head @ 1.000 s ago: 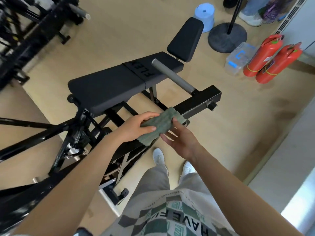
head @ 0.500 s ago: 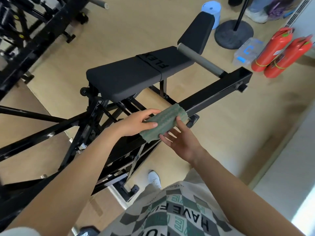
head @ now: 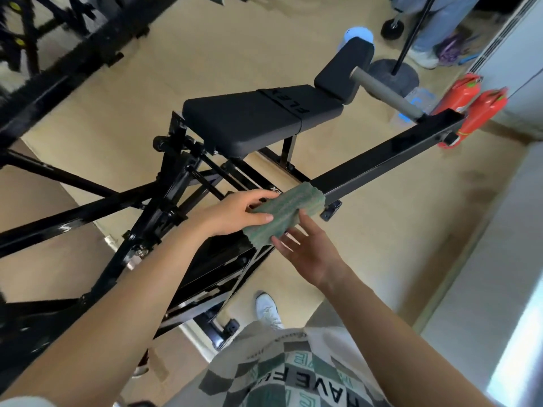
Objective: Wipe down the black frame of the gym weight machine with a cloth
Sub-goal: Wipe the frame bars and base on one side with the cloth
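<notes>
A green cloth (head: 286,211) is draped over the black square bar (head: 385,160) of the weight machine's frame, at mid-picture. My left hand (head: 235,214) grips the cloth's left end, thumb below and fingers on top. My right hand (head: 305,252) is under the cloth with its fingers spread and straight, the fingertips touching the cloth's lower edge. The bar runs up and right to an open end by a grey padded roller (head: 388,94). The black padded seat (head: 252,120) lies beyond the bar.
Black struts of the frame (head: 88,211) spread to the left and below my arms. Two red fire extinguishers (head: 473,110) stand at the right by the wall. A round stand base (head: 393,73), a blue stool (head: 357,35) and another person's legs (head: 437,27) are at the back.
The view has lifted and shifted, so the bar now reaches farther right. The cloth now lies spread over the bar, and my right hand has dropped a little below it with its fingers opened.
</notes>
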